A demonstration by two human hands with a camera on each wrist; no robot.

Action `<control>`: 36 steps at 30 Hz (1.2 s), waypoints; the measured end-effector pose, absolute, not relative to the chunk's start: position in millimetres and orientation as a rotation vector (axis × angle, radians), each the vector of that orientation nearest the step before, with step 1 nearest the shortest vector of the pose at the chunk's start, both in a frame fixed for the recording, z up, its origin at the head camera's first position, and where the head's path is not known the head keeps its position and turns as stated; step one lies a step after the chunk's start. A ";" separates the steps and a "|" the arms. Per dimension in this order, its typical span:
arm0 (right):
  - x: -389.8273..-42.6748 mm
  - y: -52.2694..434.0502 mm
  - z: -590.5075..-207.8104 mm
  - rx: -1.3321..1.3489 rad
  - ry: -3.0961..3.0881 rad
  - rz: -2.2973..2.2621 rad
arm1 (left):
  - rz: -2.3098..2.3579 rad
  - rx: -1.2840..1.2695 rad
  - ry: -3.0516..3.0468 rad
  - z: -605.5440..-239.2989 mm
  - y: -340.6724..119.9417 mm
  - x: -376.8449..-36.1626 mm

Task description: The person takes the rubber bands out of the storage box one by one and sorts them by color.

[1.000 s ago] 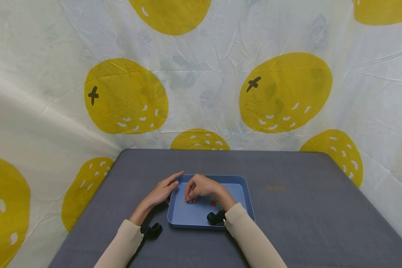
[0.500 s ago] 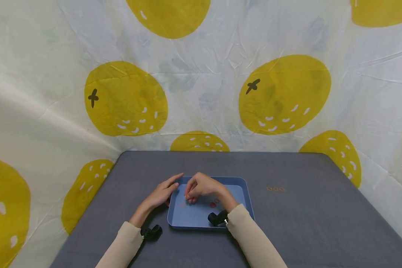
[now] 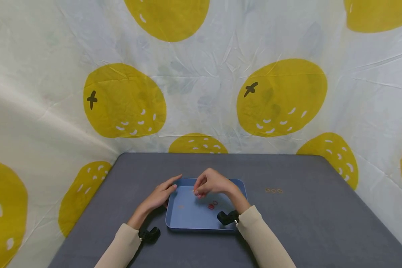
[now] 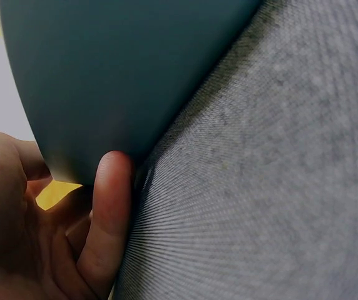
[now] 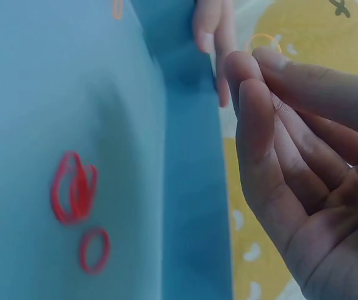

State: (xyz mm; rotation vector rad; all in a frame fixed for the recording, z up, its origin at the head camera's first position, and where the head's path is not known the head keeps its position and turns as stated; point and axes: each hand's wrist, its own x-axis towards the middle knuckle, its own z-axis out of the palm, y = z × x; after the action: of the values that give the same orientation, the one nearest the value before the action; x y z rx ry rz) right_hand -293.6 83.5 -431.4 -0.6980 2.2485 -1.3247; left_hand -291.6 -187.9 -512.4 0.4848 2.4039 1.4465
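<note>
— Right hand [image 3: 211, 183] first, from the head view: it hangs raised over the far part of the blue tray [image 3: 187, 219], fingertips pinched together on a small orange rubber band [image 3: 194, 191]. Do you see the other hand?

— Yes. Left hand [image 3: 160, 194] lies with straight fingers against the tray's left far corner, holding nothing. Red rubber bands [image 3: 212, 204] lie on the tray floor, near the right wrist. Three more orange bands [image 3: 273, 190] sit in a row on the grey table [image 3: 321, 223], well to the right of the tray. Behind it all hangs a white cloth with yellow fruit [image 3: 124, 100].

— And the left wrist view?

— Close and dim. One finger of the left hand [image 4: 107, 219] rests against the tray's outer wall [image 4: 122, 75], where the wall meets the grey table [image 4: 266, 187].

— The right wrist view?

— Right hand [image 5: 304, 175] shows its palm, fingers bent, the tips nipping the orange rubber band [image 5: 261, 41], above the tray's rim. Below, on the tray floor [image 5: 29, 94], a tangle of red rubber bands [image 5: 72, 187] lies with a single red ring [image 5: 95, 250] just beside it. Another orange band [image 5: 117, 7] peeks in at the top edge. Fingers of the left hand [image 5: 211, 31] touch the tray's far side.
</note>
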 end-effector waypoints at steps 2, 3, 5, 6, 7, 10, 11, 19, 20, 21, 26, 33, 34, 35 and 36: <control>-292.1 89.1 -428.5 -0.685 2.255 -1.332 | 1.448 0.489 2.408 -512.5 -188.2 -291.0; -291.3 92.0 -427.0 -0.680 2.260 -1.335 | 1.447 0.491 2.409 -512.4 -188.2 -290.6; -289.8 98.1 -424.6 -0.678 2.269 -1.340 | 1.445 0.501 2.409 -512.3 -188.2 -290.0; -288.8 101.4 -423.4 -0.677 2.274 -1.343 | 1.441 0.507 2.409 -512.1 -188.3 -289.5; -287.9 105.1 -422.5 -0.677 2.284 -1.341 | 1.437 0.515 2.409 -511.9 -188.3 -289.1; -285.2 116.6 -420.5 -0.672 2.296 -1.351 | 1.433 0.535 2.410 -511.7 -189.0 -289.0; -284.3 120.9 -419.9 -0.667 2.301 -1.358 | 1.432 0.539 2.410 -511.4 -189.1 -288.8; -279.7 158.4 -415.0 -0.634 2.362 -1.402 | 1.432 0.551 2.403 -512.6 -190.9 -290.1; -279.4 163.9 -414.7 -0.632 2.373 -1.404 | 1.432 0.550 2.405 -513.0 -191.1 -290.2; -278.7 169.3 -414.3 -0.621 2.381 -1.409 | 1.431 0.548 2.406 -513.4 -191.3 -290.4; -273.2 198.2 -414.2 -0.575 2.418 -1.416 | 1.440 0.538 2.404 -514.1 -191.6 -291.0; -263.8 237.3 -416.4 -0.481 2.496 -1.411 | 1.447 0.531 2.402 -514.1 -191.3 -291.4; -262.5 243.0 -416.5 -0.472 2.504 -1.411 | 1.446 0.534 2.401 -514.3 -191.3 -291.4; -261.2 248.7 -416.6 -0.456 2.512 -1.413 | 1.446 0.536 2.401 -514.4 -191.4 -291.5; -259.7 254.4 -416.5 -0.451 2.519 -1.414 | 1.446 0.539 2.400 -514.7 -191.6 -291.6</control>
State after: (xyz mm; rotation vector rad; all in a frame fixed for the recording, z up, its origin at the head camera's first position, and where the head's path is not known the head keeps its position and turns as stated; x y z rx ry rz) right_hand -259.7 254.4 -416.5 -0.4510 2.5189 -1.4142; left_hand -291.6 -191.6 -514.7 0.5393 2.3998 1.4460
